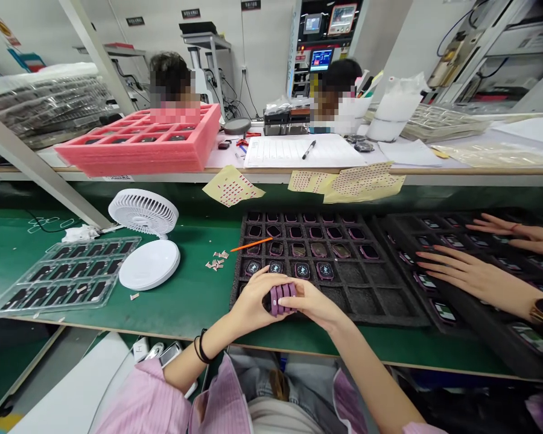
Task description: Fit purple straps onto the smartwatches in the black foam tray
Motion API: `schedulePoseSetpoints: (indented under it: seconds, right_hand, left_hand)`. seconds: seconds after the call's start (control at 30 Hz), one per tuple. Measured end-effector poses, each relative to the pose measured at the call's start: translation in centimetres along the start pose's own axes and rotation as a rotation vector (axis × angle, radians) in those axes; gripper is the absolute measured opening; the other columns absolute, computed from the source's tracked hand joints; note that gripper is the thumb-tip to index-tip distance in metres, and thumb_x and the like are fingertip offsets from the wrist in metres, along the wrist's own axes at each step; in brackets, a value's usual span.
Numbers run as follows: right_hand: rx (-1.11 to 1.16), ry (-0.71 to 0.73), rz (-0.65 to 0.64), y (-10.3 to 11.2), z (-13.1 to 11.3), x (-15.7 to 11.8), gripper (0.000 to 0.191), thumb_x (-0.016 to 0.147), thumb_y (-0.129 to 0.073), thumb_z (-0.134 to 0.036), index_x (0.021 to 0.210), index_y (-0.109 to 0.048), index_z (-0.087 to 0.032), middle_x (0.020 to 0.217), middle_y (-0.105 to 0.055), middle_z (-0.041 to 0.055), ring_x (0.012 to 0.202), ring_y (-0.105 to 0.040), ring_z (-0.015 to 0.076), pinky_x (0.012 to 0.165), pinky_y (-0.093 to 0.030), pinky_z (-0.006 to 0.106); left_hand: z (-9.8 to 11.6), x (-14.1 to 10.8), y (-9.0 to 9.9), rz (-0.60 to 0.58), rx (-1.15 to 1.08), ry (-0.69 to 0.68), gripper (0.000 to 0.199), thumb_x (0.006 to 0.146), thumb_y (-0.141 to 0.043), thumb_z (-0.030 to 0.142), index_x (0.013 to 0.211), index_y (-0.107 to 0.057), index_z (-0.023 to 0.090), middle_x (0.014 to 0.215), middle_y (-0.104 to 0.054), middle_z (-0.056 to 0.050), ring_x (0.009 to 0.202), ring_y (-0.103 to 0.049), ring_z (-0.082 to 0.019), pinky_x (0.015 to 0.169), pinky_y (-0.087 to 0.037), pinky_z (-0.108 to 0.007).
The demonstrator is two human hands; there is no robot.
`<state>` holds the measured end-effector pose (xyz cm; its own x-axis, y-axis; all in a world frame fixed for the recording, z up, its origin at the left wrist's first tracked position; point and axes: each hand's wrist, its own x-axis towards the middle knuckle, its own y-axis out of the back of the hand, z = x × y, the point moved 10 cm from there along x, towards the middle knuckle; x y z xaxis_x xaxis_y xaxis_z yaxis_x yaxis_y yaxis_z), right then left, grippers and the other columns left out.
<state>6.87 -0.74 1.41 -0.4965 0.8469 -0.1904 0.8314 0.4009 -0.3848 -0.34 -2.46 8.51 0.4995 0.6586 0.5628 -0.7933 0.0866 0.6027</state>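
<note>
Both my hands meet over the front edge of a black foam tray [357,292], around a small stack of purple watch cases [281,299]. My left hand [253,296] wraps the stack from the left, fingers curled over its top. From the right, my right hand [314,301] closes on the same stack, its fingers against the cases. Behind them, the tray holds rows of purple-framed watches; the nearest visible row has lit watch faces [302,270]. Several compartments at the tray's right front hold nothing. An orange stick [251,244] lies across the tray's left side.
At right, a co-worker's hands [479,274] rest over another dark tray [438,328] of watches. A white fan [149,265], small pink-white pieces [217,261] and a clear tray [9,298] are at left. A shelf above holds a pink foam box [140,154] and papers.
</note>
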Motion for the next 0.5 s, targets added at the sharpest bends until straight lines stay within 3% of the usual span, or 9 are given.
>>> schedulePoseSetpoints:
  seconds: [0.1,0.27,0.33,0.4,0.43,0.5]
  right_hand:
    - [-0.009,0.002,0.048,0.3,0.6,0.1,0.035,0.055,-0.086,-0.027,0.085,-0.071,-0.016,0.08,-0.07,0.0014,0.076,-0.063,0.0159,0.077,-0.049,0.03]
    - [0.071,0.054,0.104,1.2,1.2,0.2,0.043,0.051,-0.087,-0.025,0.091,-0.072,-0.017,0.082,-0.072,0.0027,0.079,-0.067,0.019,0.081,-0.051,0.034]
    - [0.148,0.077,0.134,2.1,1.1,0.1,0.045,0.052,-0.087,-0.025,0.094,-0.071,-0.017,0.085,-0.073,0.0047,0.08,-0.069,0.0209,0.083,-0.052,0.037]
    - [0.214,0.108,0.182,3.5,0.6,-0.1,0.045,0.052,-0.087,-0.025,0.093,-0.07,-0.017,0.086,-0.074,0.0066,0.079,-0.071,0.0229,0.082,-0.054,0.04]
    - [0.231,0.131,0.212,4.2,0.3,-0.2,0.044,0.052,-0.088,-0.024,0.092,-0.07,-0.016,0.086,-0.074,0.0072,0.079,-0.072,0.0239,0.081,-0.054,0.041]
    - [0.237,0.184,0.271,5.7,-0.4,-0.5,0.044,0.052,-0.088,-0.022,0.092,-0.07,-0.015,0.086,-0.075,0.0082,0.08,-0.072,0.0254,0.082,-0.054,0.043]
  left_hand:
    - [-0.5,-0.1,-0.5,-0.053,-0.007,0.024,0.048,0.073,-0.073,0.03,0.117,-0.058,0.019,0.11,-0.07,-0.008,0.106,-0.064,-0.023,0.109,-0.039,-0.048]
    - [-1.2,-0.2,-0.5,-0.122,-0.087,0.089,0.057,0.069,-0.078,0.035,0.12,-0.057,0.02,0.119,-0.066,-0.011,0.114,-0.061,-0.027,0.104,-0.044,-0.045]
    - [-2.5,-0.1,0.2,-0.083,-0.197,0.224,0.058,0.066,-0.08,0.036,0.118,-0.058,0.021,0.118,-0.065,-0.01,0.11,-0.062,-0.026,0.097,-0.05,-0.042]
    - [-4.8,-0.5,0.9,0.005,-0.363,0.441,0.057,0.065,-0.081,0.036,0.115,-0.057,0.021,0.103,-0.066,-0.006,0.09,-0.067,-0.021,0.079,-0.057,-0.035]
    - [-6.0,-0.9,1.1,0.05,-0.454,0.56,0.058,0.064,-0.081,0.036,0.114,-0.057,0.021,0.092,-0.063,-0.002,0.074,-0.065,-0.016,0.065,-0.057,-0.029]
    - [-8.1,-1.7,0.5,0.103,-0.634,0.775,0.057,0.063,-0.081,0.037,0.112,-0.056,0.02,0.078,-0.052,0.004,0.052,-0.05,-0.006,0.043,-0.042,-0.018]
